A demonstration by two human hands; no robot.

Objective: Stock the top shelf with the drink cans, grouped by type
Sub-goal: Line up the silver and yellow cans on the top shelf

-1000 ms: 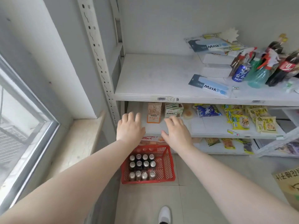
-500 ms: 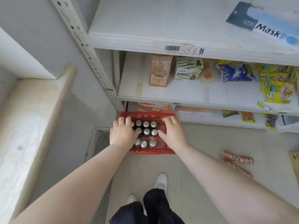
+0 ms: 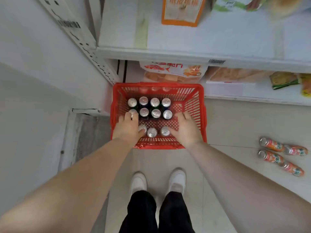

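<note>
Head view: cans (image 3: 156,113) upright in basket (image 3: 158,84) on floor. Left hand (image 3: 128,127) over left cans, grip unclear; right hand (image 3: 185,128) spread, empty. Likely rigid, slick, moderately heavy; take round sidewall, not lid.

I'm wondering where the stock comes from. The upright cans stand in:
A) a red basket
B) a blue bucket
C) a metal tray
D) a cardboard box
A: the cans stand upright inside the red basket on the floor.
</note>
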